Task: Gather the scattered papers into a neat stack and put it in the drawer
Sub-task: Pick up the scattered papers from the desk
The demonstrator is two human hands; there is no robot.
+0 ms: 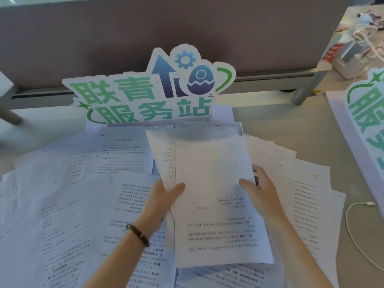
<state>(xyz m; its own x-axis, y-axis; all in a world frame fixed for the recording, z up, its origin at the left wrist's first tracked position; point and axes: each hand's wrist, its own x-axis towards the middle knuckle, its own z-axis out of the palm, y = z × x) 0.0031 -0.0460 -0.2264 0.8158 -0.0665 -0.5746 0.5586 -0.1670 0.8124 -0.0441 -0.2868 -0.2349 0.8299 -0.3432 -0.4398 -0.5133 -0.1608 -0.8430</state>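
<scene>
Many printed white papers (79,204) lie scattered and overlapping across the desk (264,119). A small bundle of sheets (212,183) is lifted above them in the middle. My left hand (164,196) grips its left edge, thumb on top. My right hand (261,190) holds its right edge, thumb on the top sheet and fingers underneath. The sheets in the bundle are not aligned; one sticks out to the upper left. No drawer is in view.
A cut-out sign (149,88) with green characters stands behind the papers, before a grey partition (166,28). Another sign (367,113) lies on a white board at right. A white cable (353,225) curls at the desk's right edge.
</scene>
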